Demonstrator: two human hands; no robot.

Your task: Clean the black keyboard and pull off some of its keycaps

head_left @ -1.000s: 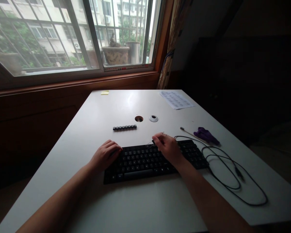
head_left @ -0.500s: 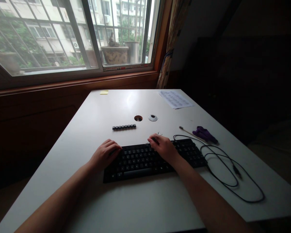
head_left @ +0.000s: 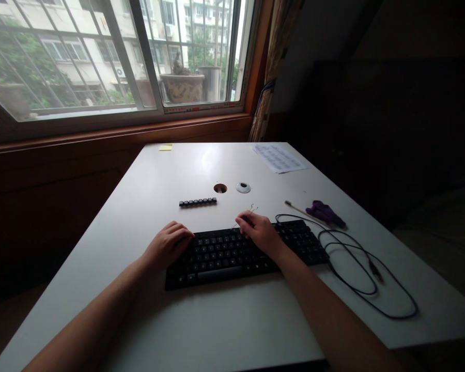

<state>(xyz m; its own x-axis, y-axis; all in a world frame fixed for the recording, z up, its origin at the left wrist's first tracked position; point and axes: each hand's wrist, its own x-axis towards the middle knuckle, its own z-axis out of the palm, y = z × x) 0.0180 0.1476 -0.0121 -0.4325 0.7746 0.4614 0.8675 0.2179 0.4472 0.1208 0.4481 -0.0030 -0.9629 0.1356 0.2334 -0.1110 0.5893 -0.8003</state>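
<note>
A black keyboard (head_left: 217,276) lies at a slight slant on the white table. My left hand (head_left: 168,243) is closed over its left end, fingertips at the back edge. Above the keyboard's back row, my right hand (head_left: 258,232) pinches a thin wire keycap puller (head_left: 251,207). Wire ends stick out beyond the fingers, and a dark part shows between them; the rest is hidden in the hand. Behind the keyboard, several loose black keycaps (head_left: 197,202) stand in a neat line. Whether the puller grips a key cannot be made out.
The keyboard's black cable (head_left: 372,294) loops over the right side of the table (head_left: 112,217). Near it are a thin brush-like stick (head_left: 300,208) and a purple cloth (head_left: 325,213). Farther back are a round hole (head_left: 220,188), its cover (head_left: 243,187), printed papers (head_left: 279,158) and a yellow note (head_left: 165,147).
My right hand has turned slightly, and the puller's wire ends show more clearly above it. My left hand stays on the keyboard. The whole view has shifted a little.
</note>
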